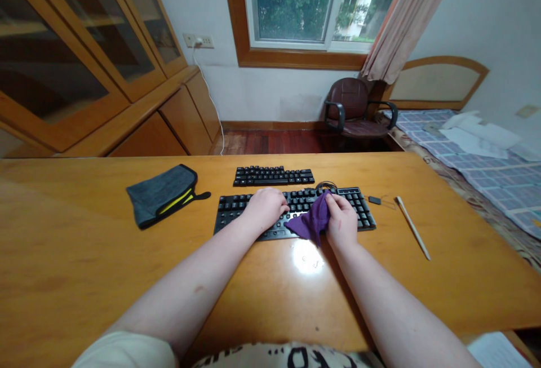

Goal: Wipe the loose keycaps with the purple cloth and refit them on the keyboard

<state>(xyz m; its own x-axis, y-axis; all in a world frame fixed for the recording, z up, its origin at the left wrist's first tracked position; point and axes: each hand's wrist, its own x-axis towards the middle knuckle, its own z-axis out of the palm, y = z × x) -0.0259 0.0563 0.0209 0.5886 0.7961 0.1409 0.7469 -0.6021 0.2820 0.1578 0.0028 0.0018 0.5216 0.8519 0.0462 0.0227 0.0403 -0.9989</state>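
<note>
A black keyboard (366, 217) lies on the wooden table in front of me; part of its lower middle shows bare spots without keycaps. My left hand (266, 208) rests over its middle-left, fingers curled down; what the fingertips hold, if anything, is hidden. Pinched in my right hand (341, 220) is a crumpled purple cloth (313, 221), which hangs over the keyboard's right-middle keys. Behind the keyboard, black keycaps (273, 177) sit grouped in rows. The keyboard's dark cable (326, 186) is coiled at its back edge.
To the left lies a folded grey cloth (163, 193) with yellow inside and a black loop. A small keycap puller (374, 200) with wire loops and a pale thin stick (413, 229) lie right. Beyond the table (76, 244) stand a chair (349, 103) and a bed.
</note>
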